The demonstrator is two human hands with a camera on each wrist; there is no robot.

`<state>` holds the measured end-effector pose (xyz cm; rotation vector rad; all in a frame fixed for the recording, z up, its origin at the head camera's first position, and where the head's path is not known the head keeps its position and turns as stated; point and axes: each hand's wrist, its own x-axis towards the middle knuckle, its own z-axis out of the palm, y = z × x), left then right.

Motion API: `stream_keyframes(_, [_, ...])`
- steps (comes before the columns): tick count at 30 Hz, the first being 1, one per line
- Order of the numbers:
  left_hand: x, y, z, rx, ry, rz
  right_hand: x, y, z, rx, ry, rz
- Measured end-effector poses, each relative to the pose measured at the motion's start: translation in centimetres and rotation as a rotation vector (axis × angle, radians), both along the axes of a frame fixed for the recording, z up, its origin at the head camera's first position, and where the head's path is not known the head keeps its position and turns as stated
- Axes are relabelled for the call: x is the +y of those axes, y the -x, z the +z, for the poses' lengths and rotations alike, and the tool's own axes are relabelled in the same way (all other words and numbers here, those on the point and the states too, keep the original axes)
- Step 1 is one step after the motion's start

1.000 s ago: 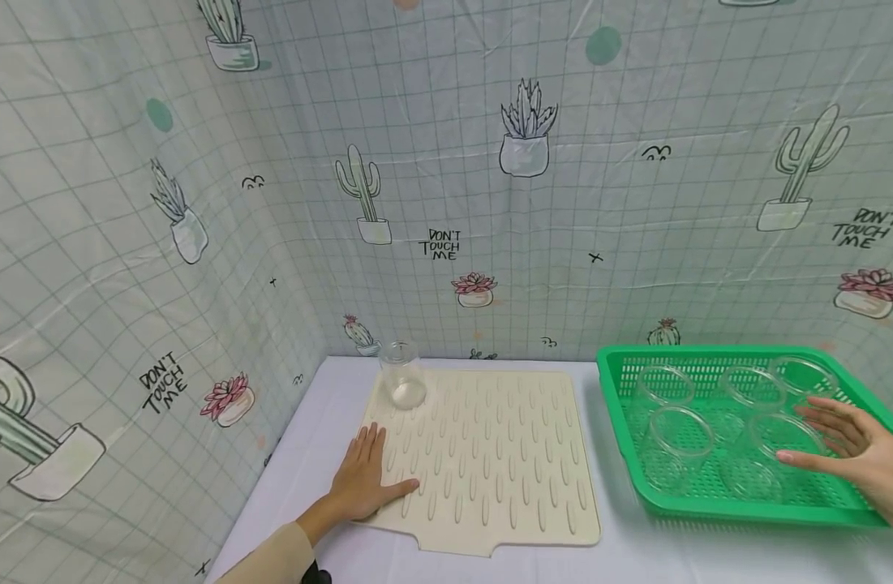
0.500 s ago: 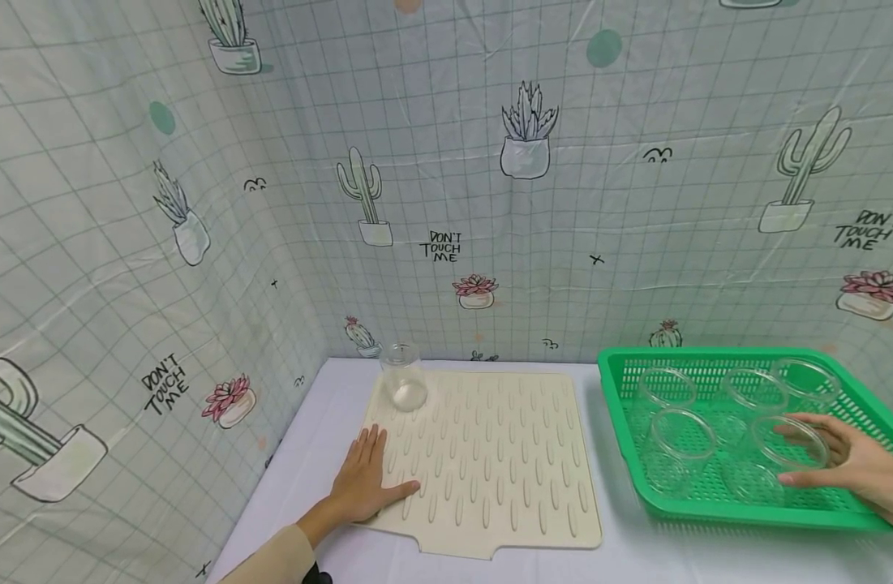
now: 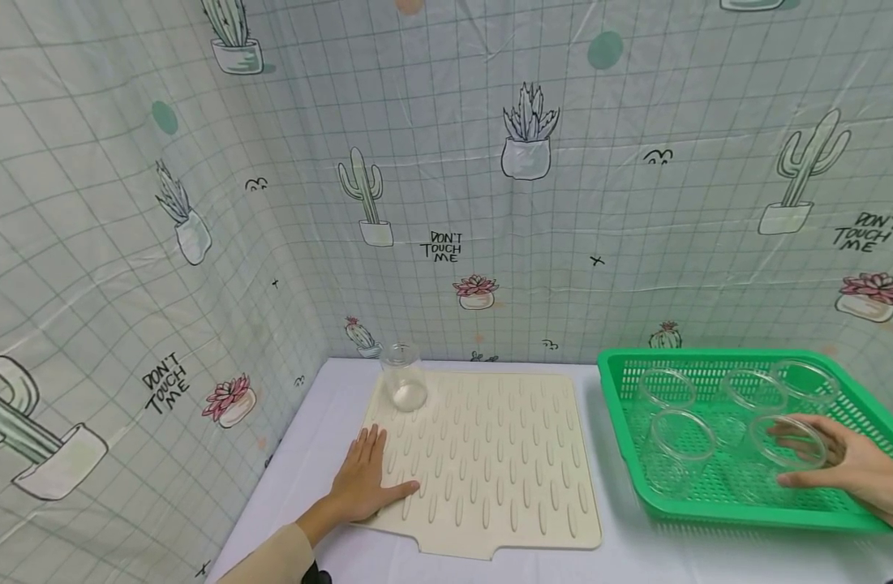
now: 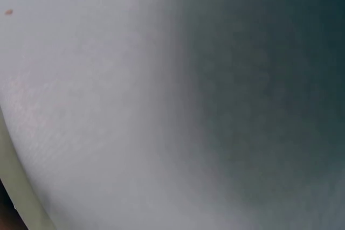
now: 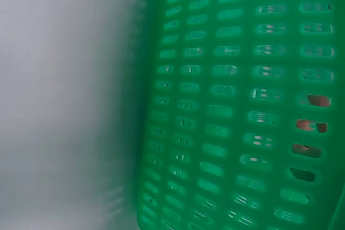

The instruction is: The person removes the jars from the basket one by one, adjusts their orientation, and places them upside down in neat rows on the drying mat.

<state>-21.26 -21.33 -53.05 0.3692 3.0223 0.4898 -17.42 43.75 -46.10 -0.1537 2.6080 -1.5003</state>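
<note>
- Head view: the left hand (image 3: 362, 483) is lying palm-down across the near-left edge of the beige mat (image 3: 490, 462), fingers straight and thumb spread wide, seemingly steadying it.
- One clear jar (image 3: 405, 381) is standing upright at the mat's far-left corner.
- Inside the green basket (image 3: 767, 514), the right hand (image 3: 855, 470) is gripping the front-right cup (image 3: 763, 466), thumb in front, fingers round behind; grasping seems the step in hand.
- Next, lifting probably calls for going straight up, clearing the neighbouring cups (image 3: 680, 454).
</note>
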Motion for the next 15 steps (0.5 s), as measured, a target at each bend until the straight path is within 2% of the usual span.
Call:
stream_keyframes(9, [-0.1,0.1,0.1,-0.013,0.004,-0.002,0.0,-0.2,0.9,0.077,-0.062,-0.045])
stream_keyframes(13, [-0.1,0.1,0.2,-0.02,0.001,-0.002,0.0,-0.6,1.5,0.189,-0.047,-0.061])
stream_keyframes(15, [-0.1,0.2,0.2,-0.027,0.001,-0.001,0.1,-0.8,1.7,0.245,0.004,-0.05])
